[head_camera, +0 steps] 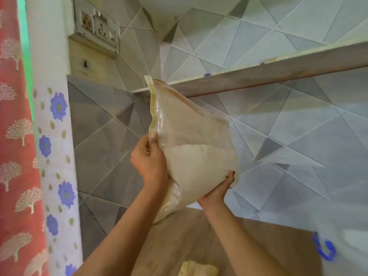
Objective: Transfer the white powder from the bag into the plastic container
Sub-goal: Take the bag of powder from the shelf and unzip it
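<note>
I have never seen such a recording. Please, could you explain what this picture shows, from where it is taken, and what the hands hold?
There is no machine here: a person works with bare hands. The single picture comes from a camera worn on the head, looking forward and down. The left hand pinches the side edge of a clear plastic bag; the right hand holds it from below. The bag's lower part holds white powder. Under the bag lies a wooden counter, with something pale yellow at the picture's bottom edge. At the right is a blurred blue piece; I cannot tell what it is. Behind are a tiled wall and a shelf.
</note>
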Demonstrator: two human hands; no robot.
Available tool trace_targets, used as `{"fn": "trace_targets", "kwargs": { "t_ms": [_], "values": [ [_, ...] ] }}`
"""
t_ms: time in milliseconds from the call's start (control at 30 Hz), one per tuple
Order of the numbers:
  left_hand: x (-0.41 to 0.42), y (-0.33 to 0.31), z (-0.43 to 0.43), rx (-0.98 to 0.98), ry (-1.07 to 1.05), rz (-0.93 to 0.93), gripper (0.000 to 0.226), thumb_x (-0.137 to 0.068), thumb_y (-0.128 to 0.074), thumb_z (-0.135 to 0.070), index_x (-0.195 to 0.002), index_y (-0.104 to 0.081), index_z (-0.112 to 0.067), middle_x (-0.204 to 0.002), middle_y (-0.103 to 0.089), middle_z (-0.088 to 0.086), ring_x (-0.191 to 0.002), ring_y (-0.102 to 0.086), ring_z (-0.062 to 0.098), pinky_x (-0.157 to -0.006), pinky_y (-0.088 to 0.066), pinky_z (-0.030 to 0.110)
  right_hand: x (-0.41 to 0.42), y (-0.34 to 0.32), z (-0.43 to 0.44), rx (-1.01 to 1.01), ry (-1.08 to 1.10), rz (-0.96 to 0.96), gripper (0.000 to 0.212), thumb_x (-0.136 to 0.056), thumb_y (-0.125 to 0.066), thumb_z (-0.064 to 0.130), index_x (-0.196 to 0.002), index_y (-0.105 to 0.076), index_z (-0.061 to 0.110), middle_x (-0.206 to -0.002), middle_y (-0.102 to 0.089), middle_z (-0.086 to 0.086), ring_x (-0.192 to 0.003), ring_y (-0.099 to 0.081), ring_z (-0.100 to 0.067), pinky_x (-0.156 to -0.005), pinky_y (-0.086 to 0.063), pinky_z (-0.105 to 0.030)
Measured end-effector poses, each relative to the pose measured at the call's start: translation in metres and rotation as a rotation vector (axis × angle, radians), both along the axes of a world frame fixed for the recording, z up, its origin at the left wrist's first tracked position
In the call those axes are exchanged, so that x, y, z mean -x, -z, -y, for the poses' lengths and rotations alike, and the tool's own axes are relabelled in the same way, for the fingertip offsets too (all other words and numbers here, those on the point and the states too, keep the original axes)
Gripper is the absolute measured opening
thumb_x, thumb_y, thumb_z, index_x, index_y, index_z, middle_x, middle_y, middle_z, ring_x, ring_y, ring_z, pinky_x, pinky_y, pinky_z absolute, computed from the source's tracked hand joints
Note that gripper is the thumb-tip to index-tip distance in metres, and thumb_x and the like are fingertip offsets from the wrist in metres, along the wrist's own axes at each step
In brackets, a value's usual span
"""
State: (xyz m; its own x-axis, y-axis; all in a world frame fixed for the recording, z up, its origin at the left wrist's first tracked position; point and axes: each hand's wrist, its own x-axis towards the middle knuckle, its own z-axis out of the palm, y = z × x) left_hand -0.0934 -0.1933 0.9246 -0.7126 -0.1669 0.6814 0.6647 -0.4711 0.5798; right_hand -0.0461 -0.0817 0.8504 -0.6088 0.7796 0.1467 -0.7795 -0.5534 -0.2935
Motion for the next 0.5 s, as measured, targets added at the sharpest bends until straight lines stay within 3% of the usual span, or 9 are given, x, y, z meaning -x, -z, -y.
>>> {"fn": "trace_targets", "kwargs": {
  "t_ms": [67, 167, 267, 333, 400, 500],
  "values": [
    [-0.015, 0.028, -0.017, 0.046, 0.030, 0.023, 0.039, -0.093, -0.051, -0.022, -0.066, -0.051, 0.006, -0.059, -0.041, 0.007, -0.058, -0.034, 0.013, -0.054, -0.030, 0.028, -0.023, 0.027, -0.008, 0.049, 0.073, 0.052, 0.056, -0.089, -0.026, 0.065, -0.108, -0.061, 0.027, -0.100, -0.067, -0.002, -0.088, -0.062, -0.026, -0.069, -0.049, -0.034],
    [-0.032, 0.069, -0.045, 0.130, 0.069, 0.037, 0.042, -0.090, -0.051, -0.028, -0.067, -0.049, 0.007, -0.060, -0.039, 0.007, -0.061, -0.034, 0.016, -0.056, -0.032, 0.033, -0.047, 0.067, -0.025, 0.110, 0.185, 0.087, 0.050, -0.094, -0.022, 0.056, -0.095, -0.062, 0.026, -0.078, -0.074, 0.001, -0.070, -0.069, -0.023, -0.057, -0.055, -0.028],
    [-0.038, 0.114, -0.076, 0.207, 0.174, 0.064, 0.041, -0.087, -0.050, -0.032, -0.064, -0.050, 0.002, -0.060, -0.040, 0.006, -0.060, -0.035, 0.015, -0.056, -0.032, 0.032, -0.061, 0.112, -0.053, 0.167, 0.228, 0.124, 0.058, -0.095, -0.021, 0.053, -0.089, -0.072, 0.028, -0.072, -0.075, 0.001, -0.069, -0.070, -0.023, -0.056, -0.053, -0.026],
    [-0.041, 0.141, -0.092, 0.274, 0.228, 0.050, 0.039, -0.087, -0.050, -0.034, -0.056, -0.045, -0.010, -0.055, -0.038, -0.006, -0.057, -0.033, 0.010, -0.055, -0.030, 0.030, -0.064, 0.145, -0.072, 0.208, 0.258, 0.137, 0.062, -0.095, -0.022, 0.052, -0.079, -0.076, 0.027, -0.074, -0.076, 0.000, -0.064, -0.072, -0.021, -0.057, -0.053, -0.026],
    [-0.044, 0.163, -0.106, 0.353, 0.232, 0.023, 0.040, -0.087, -0.050, -0.033, -0.052, -0.037, -0.018, -0.050, -0.030, -0.010, -0.051, -0.027, 0.005, -0.050, -0.026, 0.025, -0.063, 0.178, -0.093, 0.263, 0.290, 0.185, 0.058, -0.093, -0.025, 0.056, -0.088, -0.075, 0.026, -0.086, -0.076, -0.001, -0.070, -0.074, -0.021, -0.062, -0.056, -0.028],
    [-0.049, 0.198, -0.121, 0.449, 0.260, 0.020, 0.047, -0.087, -0.050, -0.036, -0.053, -0.035, -0.008, -0.050, -0.025, -0.005, -0.048, -0.025, 0.007, -0.046, -0.020, 0.022, -0.073, 0.228, -0.121, 0.243, 0.247, 0.237, 0.056, -0.089, -0.032, 0.061, -0.089, -0.077, 0.027, -0.097, -0.076, 0.000, -0.084, -0.073, -0.023, -0.075, -0.052, -0.034]
  ]
}}
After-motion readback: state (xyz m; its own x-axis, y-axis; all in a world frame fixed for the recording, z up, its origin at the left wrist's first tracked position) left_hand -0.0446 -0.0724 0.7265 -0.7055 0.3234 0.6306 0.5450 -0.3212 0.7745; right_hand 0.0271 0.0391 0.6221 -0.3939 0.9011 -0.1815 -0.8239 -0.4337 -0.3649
